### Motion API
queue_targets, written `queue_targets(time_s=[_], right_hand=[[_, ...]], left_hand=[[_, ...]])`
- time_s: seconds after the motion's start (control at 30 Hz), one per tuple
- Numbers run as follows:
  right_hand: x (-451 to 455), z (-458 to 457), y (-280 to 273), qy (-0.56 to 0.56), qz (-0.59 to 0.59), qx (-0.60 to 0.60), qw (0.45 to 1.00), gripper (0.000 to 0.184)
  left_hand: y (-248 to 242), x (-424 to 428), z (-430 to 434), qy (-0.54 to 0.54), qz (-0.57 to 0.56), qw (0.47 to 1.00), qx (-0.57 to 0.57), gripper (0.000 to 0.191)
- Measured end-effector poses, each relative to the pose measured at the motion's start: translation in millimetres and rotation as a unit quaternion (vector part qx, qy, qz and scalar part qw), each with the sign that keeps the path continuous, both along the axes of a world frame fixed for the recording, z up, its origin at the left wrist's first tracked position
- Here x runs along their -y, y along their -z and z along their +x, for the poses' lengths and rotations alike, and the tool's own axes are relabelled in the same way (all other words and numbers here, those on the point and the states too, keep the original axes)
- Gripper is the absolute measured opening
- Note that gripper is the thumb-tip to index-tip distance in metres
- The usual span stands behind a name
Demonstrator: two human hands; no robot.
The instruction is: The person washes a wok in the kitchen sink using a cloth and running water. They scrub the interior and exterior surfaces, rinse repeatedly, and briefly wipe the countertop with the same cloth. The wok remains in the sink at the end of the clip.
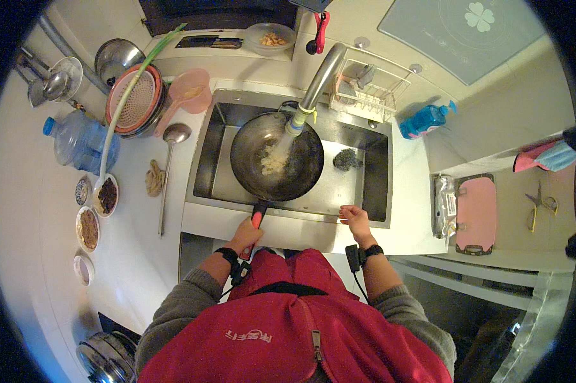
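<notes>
My left hand (246, 236) is closed around the red and black handle of a dark wok (249, 131). The wok rests in the steel sink (288, 208), under the faucet (324, 72), from whose nozzle water runs onto a pale frothy patch in the wok. Near the sink's front edge, to the right of the wok, my right hand (355, 222) has its fingers loosely curled and holds nothing visible. A dark scouring pad (347, 160) lies on the sink floor, beyond the right hand.
A long-handled ladle (165, 191), small dishes of food (87, 230), a pink scoop (191, 93), colanders (132, 103) and a water jug (82, 143) stand left. A wire rack (369, 91) and blue soap bottle (422, 122) are right of the faucet; scissors (537, 203) and a pink cutting board (477, 213) lie further right.
</notes>
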State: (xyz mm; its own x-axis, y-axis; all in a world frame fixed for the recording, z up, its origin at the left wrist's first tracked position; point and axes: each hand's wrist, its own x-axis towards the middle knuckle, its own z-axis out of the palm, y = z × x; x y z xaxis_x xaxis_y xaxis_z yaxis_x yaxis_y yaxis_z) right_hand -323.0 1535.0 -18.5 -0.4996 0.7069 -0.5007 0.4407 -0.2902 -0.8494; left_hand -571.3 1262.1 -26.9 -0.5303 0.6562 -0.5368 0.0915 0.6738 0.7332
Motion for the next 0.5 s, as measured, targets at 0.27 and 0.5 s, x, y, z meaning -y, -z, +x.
queue_targets(time_s=[0.27, 0.5], right_hand=[[21.4, 9.5, -12.9, 0.028, 0.016, 0.016, 0.999, 0.02], [15.8, 5.2, -19.4, 0.041, 0.003, -0.006, 0.999, 0.02]], left_hand=[[17.5, -0.6, -2.6, -0.014, -0.006, 0.998, 0.068, 0.032], [-2.2, -3.4, -0.5, -0.006, -0.023, 0.999, 0.027, 0.031]])
